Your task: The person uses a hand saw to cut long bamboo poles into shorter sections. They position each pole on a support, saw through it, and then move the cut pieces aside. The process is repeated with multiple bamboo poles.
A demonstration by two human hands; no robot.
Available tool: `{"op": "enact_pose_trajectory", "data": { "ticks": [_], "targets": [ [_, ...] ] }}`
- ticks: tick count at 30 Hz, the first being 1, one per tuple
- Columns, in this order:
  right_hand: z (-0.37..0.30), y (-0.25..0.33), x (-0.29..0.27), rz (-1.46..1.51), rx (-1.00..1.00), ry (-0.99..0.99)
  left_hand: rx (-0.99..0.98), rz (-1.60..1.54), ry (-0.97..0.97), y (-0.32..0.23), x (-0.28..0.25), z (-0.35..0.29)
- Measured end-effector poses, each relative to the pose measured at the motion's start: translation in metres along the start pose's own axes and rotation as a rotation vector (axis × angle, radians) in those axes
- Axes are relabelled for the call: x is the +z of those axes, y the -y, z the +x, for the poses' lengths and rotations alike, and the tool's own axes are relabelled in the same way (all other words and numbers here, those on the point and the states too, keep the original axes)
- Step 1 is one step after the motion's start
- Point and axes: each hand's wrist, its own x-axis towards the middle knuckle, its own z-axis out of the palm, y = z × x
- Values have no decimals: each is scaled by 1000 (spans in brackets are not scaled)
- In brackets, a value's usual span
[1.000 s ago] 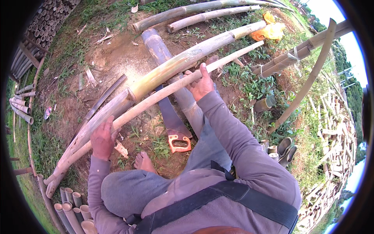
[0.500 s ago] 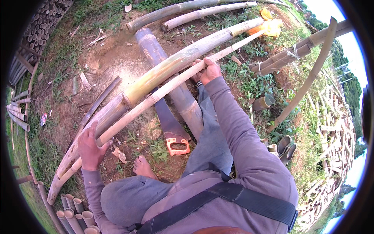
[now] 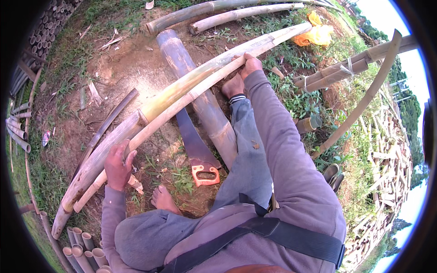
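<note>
Running through both hands (image 3: 118,166) (image 3: 251,67), the bamboo strip (image 3: 165,117) seems gripped by each (the right partly hidden).

Left hand (image 3: 119,165) and right hand (image 3: 251,66) are holding pale bamboo strip (image 3: 191,95) alongside thicker bamboo pole (image 3: 181,85); orange-handled saw (image 3: 195,139) is lying near bare foot (image 3: 165,199) below.

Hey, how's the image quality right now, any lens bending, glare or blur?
Head view: fisheye curvature likely exaggerates the bow of the bamboo pole and bamboo strip, with a black border around the scene; head view, upper right: sky washed out near white; head view, centre: left hand and right hand look reasonably sharp.
</note>
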Motion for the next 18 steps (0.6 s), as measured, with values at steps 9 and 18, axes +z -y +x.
{"op": "enact_pose_trajectory", "data": {
  "ticks": [9,18],
  "targets": [
    [31,25,0,-2,28,-88,103,79,-54,-14,12,36],
    [61,28,1,11,51,-66,116,121,-83,-8,29,47]
  ]
}}
